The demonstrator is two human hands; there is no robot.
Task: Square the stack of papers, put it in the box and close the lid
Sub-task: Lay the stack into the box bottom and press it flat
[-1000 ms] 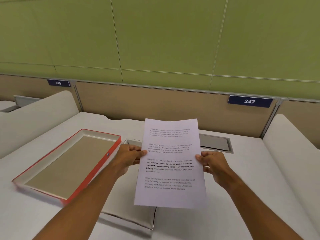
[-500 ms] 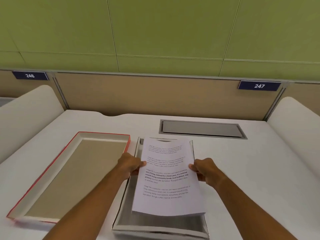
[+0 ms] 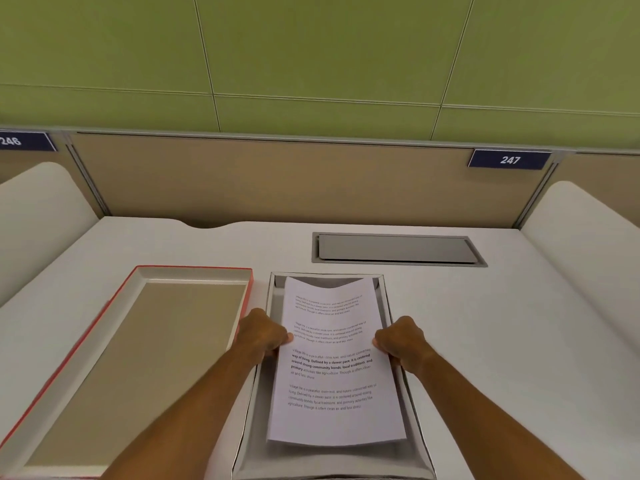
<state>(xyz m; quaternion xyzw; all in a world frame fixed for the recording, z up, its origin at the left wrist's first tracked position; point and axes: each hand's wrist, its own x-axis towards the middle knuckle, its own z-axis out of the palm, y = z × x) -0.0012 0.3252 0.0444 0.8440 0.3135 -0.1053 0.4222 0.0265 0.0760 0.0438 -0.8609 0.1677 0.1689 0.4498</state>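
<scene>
The left hand [image 3: 263,336] and right hand [image 3: 401,342] each pinch a long edge of the stack of papers [image 3: 334,365]; the fingers under the sheets are hidden. The stack's long axis runs from 6 to 12 o'clock, print upright to the wearer, far end drooping inside the box [image 3: 414,427], whose near wall is cut off. Both forearms reach in from 6 o'clock. The lid [image 3: 194,273] lies inner side up at 9 o'clock of the box on the desk [image 3: 519,341].

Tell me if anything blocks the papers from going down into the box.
Nothing visible does. The stack of papers, held at its side edges by the left hand and right hand, hangs over the open box; the visible interior is bare. The red lid lies apart, to the left.
</scene>
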